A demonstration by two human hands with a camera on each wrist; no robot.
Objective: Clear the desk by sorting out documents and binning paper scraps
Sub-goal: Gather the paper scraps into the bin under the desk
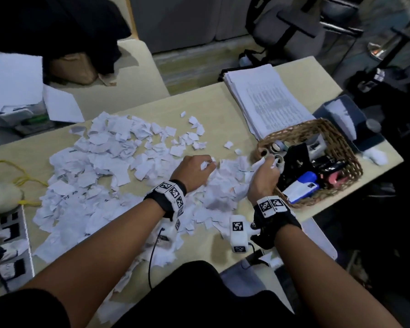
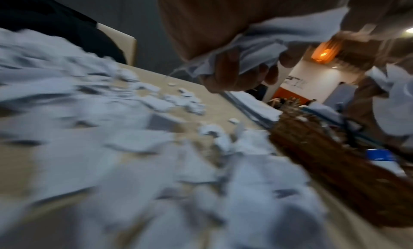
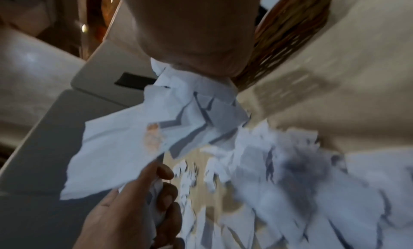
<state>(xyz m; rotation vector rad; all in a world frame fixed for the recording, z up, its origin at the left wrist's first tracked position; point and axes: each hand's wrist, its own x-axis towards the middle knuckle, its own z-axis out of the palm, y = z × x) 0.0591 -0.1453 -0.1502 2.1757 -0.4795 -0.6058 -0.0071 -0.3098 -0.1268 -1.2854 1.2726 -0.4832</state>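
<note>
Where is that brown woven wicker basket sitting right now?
In the head view the brown woven wicker basket sits on the right side of the beige desk, just beyond the right hand and in front of the stack of printed documents.

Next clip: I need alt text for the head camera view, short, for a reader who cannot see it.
Both hands, left hand and right hand, grip torn paper scraps from a wide heap on a desk. A wicker basket of small items sits right of the hands, with a stack of printed documents behind it.
</note>
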